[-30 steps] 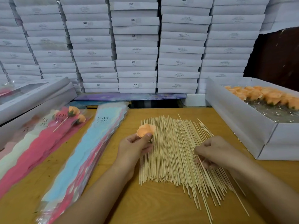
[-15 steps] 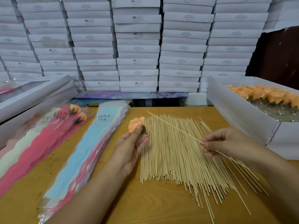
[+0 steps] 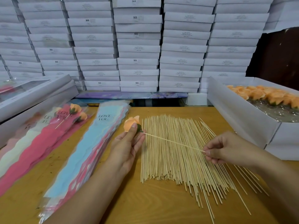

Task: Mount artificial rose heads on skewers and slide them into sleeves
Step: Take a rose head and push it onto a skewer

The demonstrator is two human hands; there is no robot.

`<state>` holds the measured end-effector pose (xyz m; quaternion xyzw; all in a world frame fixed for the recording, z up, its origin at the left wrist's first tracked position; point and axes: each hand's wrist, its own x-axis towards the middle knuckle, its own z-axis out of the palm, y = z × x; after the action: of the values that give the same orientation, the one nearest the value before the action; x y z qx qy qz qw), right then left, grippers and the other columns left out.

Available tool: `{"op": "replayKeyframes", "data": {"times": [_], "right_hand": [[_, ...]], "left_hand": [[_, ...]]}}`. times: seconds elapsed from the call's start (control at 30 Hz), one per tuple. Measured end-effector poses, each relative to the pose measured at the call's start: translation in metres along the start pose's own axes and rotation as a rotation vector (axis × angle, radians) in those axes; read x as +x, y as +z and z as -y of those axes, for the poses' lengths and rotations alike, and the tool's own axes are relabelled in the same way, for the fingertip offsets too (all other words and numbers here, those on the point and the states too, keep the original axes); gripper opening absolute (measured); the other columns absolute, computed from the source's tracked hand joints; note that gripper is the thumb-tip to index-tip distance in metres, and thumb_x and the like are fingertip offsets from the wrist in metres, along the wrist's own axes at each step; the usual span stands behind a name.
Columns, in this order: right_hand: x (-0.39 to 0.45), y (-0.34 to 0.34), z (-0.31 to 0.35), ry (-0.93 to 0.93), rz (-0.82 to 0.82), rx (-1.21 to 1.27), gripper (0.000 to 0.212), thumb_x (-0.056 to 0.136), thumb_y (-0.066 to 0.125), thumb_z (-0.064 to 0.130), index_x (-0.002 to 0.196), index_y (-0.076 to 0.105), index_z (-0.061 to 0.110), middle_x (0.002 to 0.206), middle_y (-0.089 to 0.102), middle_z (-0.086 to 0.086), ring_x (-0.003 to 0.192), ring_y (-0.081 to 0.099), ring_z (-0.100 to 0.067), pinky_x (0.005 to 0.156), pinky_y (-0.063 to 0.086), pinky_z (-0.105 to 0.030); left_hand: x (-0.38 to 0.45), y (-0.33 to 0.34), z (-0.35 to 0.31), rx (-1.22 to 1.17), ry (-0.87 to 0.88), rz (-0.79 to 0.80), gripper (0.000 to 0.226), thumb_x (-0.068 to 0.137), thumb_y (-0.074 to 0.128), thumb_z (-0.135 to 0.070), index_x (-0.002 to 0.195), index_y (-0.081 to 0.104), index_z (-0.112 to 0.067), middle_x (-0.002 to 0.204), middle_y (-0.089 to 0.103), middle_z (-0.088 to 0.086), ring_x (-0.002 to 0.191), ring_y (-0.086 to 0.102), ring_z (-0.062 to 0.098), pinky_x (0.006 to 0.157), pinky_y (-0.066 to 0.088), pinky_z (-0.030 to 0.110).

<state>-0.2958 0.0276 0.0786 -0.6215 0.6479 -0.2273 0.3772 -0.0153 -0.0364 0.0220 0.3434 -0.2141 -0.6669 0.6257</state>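
Your right hand (image 3: pixel 226 151) has swung its pinched skewer (image 3: pixel 173 142) to nine o'clock; the tip now meets the rose head (image 3: pixel 130 123) your left hand (image 3: pixel 127 147) grips (mounting begins).

one view only, worn on the person's head, looking forward and down across the counter (image 3: pixel 161 207). it sits close above the counter's near edge, so both forearms enter from the bottom of the picture. the far edge of the counter meets a wall of stacked white boxes (image 3: pixel 137 46), which fills the upper half (the wide lens bows their rows). no second view shares the scene.
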Motion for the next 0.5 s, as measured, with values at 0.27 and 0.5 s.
{"op": "replayKeyframes", "data": {"times": [0.27, 0.5], "right_hand": [[-0.0019, 0.0009, 0.0032, 0.016, -0.025, -0.007, 0.014, 0.093, 0.063, 0.0, 0.087, 0.075, 0.003, 0.069, 0.072, -0.004, 0.058, 0.062, -0.007, 0.056, 0.052, -0.015], [-0.0034, 0.0011, 0.0051, 0.027, -0.042, -0.004, 0.013, 0.094, 0.061, -0.002, 0.092, 0.073, -0.001, 0.072, 0.071, -0.007, 0.059, 0.059, -0.009, 0.054, 0.05, -0.013]], "left_hand": [[0.0011, -0.0016, 0.0009, -0.006, 0.001, 0.011, 0.044, 0.072, 0.078, -0.018, 0.11, 0.069, 0.001, 0.098, 0.076, 0.02, 0.078, 0.076, 0.018, 0.063, 0.061, 0.024], [0.0003, -0.0015, 0.0008, -0.001, -0.001, 0.004, 0.047, 0.072, 0.077, -0.018, 0.114, 0.068, 0.003, 0.105, 0.075, 0.023, 0.08, 0.076, 0.019, 0.066, 0.063, 0.026]]}}
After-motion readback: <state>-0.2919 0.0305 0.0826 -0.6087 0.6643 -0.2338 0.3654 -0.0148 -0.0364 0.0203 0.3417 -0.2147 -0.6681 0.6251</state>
